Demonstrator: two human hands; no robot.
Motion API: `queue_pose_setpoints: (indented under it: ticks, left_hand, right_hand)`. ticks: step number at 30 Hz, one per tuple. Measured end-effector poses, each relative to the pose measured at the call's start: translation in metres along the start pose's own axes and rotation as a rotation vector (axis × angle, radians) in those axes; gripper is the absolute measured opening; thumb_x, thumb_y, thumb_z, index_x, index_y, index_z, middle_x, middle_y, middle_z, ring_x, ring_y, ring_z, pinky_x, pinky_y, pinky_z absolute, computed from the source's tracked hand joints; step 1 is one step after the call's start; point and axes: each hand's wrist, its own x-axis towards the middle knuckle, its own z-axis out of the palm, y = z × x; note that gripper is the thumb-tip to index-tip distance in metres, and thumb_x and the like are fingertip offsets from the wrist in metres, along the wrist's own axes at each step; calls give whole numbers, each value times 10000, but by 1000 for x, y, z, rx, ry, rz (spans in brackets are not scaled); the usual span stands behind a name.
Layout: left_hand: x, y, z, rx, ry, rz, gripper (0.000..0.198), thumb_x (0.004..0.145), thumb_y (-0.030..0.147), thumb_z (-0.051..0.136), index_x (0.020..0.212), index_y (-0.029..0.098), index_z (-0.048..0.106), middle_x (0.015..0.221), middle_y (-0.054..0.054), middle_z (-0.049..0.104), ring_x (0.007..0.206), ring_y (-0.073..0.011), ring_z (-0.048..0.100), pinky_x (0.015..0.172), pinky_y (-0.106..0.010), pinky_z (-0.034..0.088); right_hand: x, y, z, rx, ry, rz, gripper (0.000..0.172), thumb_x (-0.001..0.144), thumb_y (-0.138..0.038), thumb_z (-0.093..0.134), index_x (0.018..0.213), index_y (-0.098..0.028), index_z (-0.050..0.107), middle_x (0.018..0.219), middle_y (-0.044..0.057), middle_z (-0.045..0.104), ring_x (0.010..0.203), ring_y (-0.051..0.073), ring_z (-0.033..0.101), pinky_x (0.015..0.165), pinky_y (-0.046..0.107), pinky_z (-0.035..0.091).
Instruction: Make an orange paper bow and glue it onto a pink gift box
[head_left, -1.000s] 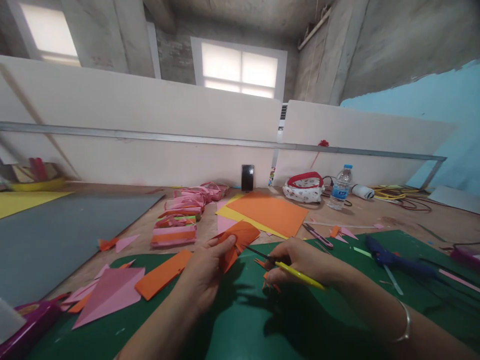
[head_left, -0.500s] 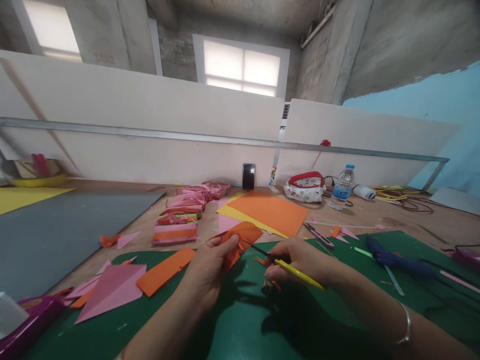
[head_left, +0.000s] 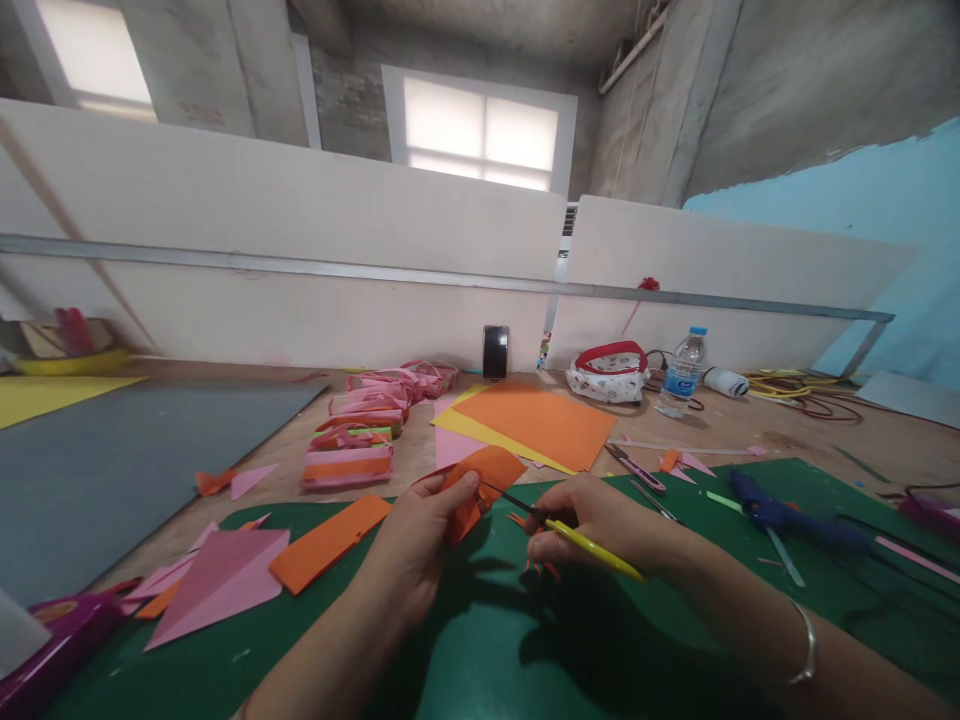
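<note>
My left hand [head_left: 435, 530] pinches a piece of orange paper [head_left: 499, 468] between thumb and fingers, above the green cutting mat [head_left: 465, 660]. In my right hand [head_left: 592, 520] is a yellow-handled tool with a thin dark tip, which looks like scissors [head_left: 596, 552]. Its tip reaches the orange paper beside my left thumb; whether the blades are parted I cannot tell. Small orange paper scraps [head_left: 546, 568] lie below my right hand. A folded orange paper strip [head_left: 330, 545] rests on the mat left of my left hand.
Pink paper [head_left: 225, 580] and a purple tape dispenser [head_left: 75, 640] lie at left. Behind are small pink paper bags [head_left: 349, 465], orange sheets [head_left: 547, 425], a phone [head_left: 495, 352] and a water bottle [head_left: 682, 375]. A craft knife [head_left: 637, 470] and blue glue gun [head_left: 787, 520] lie at right.
Hardly anything differs. The whole view has shifted slightly, and both hands keep their hold on the orange paper and the scissors.
</note>
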Motion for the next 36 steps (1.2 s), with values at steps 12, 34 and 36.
queue_pose_setpoints:
  ticks: [12,34,36]
  left_hand:
    - [-2,0,1,46,1,16,78,779,64,576,814,117,621,544,-19,642,473,-147,623,471,-258,536]
    - [4,-5,-8,237,-32,118,328,685,98,698,1001,116,613,784,-82,726,660,-173,678,633,-274,560]
    - [5,-5,-8,255,-28,130,320,680,94,703,989,111,620,842,-94,728,691,-162,678,665,-260,558]
  right_hand:
    - [4,7,1,-29,42,-40,245,759,-362,631,749,-125,688,614,-13,579,570,100,481,482,181,307]
    - [6,15,8,200,20,16,185,703,-303,660,704,-118,676,557,-10,578,521,120,526,493,199,384]
    - [6,15,9,188,30,13,198,711,-315,660,718,-119,679,548,-9,574,517,120,523,491,199,383]
